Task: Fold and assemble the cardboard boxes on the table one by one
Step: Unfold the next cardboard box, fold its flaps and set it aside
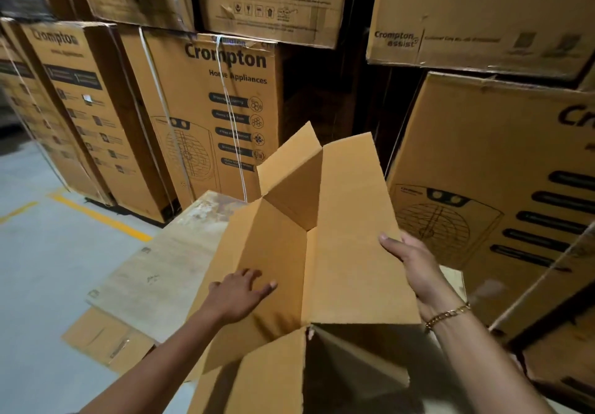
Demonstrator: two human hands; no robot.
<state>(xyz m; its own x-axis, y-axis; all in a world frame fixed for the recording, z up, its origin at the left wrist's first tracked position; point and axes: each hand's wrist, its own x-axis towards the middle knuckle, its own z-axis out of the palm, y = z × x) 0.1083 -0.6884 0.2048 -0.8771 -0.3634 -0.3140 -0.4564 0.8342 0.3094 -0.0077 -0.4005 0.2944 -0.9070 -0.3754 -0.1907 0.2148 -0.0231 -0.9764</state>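
Observation:
A plain brown cardboard box [347, 252] is held up in front of me, partly unfolded, with its flaps spread and its hollow inside showing at the bottom. My left hand [241, 291] lies flat with fingers spread on the left panel. My right hand [409, 259] grips the right panel's edge, thumb on the inner face and fingers hidden behind the cardboard. A gold chain bracelet [447, 315] sits on the right wrist.
A worn table [167, 265] stands under and left of the box. A flat piece of cardboard [106, 339] lies on the floor beneath it. Tall stacks of printed appliance cartons [206, 114] wall the back and right [502, 172]. Grey floor with yellow lines [96, 214] lies left.

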